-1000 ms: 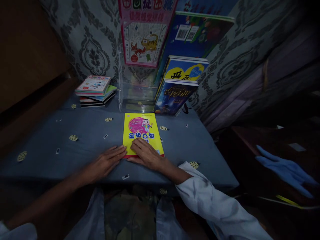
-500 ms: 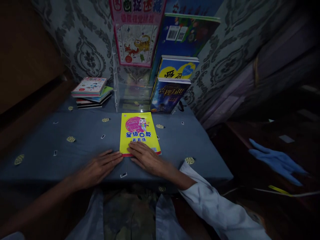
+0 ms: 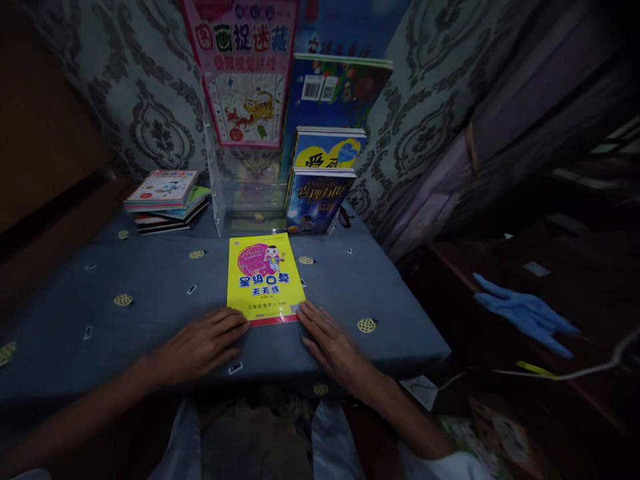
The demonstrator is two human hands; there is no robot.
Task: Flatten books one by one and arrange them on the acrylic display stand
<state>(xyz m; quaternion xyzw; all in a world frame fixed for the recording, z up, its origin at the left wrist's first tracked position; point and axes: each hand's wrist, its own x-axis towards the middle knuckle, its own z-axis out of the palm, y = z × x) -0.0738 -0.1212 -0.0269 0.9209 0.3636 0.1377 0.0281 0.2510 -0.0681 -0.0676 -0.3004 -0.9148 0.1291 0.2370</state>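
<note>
A yellow workbook [image 3: 265,277] with a pink circle, a cartoon figure and a red bottom strip lies flat on the cloth-covered table in front of me. My left hand [image 3: 207,340] rests on its lower left corner, fingers stretched out flat. At the lower right corner my right hand [image 3: 333,340] touches the edge with its fingertips, fingers extended. Neither hand grips the workbook. Just behind it stands a clear acrylic book rack [image 3: 217,207].
The rack bears a pink picture book [image 3: 245,107] and several blue books [image 3: 320,200]. A small stack of books [image 3: 165,190] sits at the back left. Black glasses [image 3: 346,217] lie behind the rack. Off the table's right side is a blue glove [image 3: 525,313] on a dark surface.
My right hand has slid off the workbook's cover to its lower right corner, uncovering the print there. The left hand stays at the lower left corner. My view has shifted slightly.
</note>
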